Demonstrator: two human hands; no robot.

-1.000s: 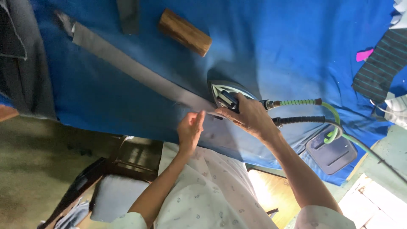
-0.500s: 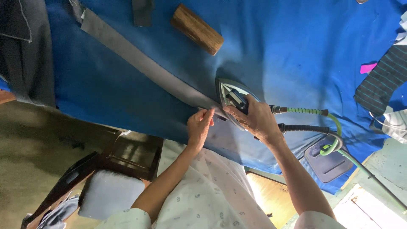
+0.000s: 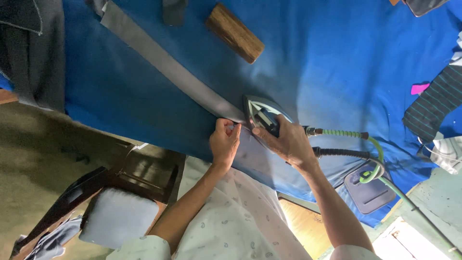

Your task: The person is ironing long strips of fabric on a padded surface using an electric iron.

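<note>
A long grey fabric strip (image 3: pixel 163 62) lies across the blue padded table (image 3: pixel 337 58). My right hand (image 3: pixel 286 142) grips the handle of a steam iron (image 3: pixel 260 113) that rests on the strip's near end. Just left of the iron's tip, my left hand (image 3: pixel 224 142) pinches the edge of the strip against the table. A green hose (image 3: pixel 353 136) and a black cable (image 3: pixel 339 153) run from the back of the iron to the right.
A wooden block (image 3: pixel 235 32) lies on the table beyond the iron. A grey iron rest pad (image 3: pixel 369 190) sits at the near right edge. Dark striped fabric (image 3: pixel 430 108) is at the right, dark cloth (image 3: pixel 29 48) at the left. A wooden chair with cushion (image 3: pixel 115 216) stands below.
The iron and my right hand have slid slightly left along the strip. My left hand has moved up to the strip's edge and now pinches it beside the iron.
</note>
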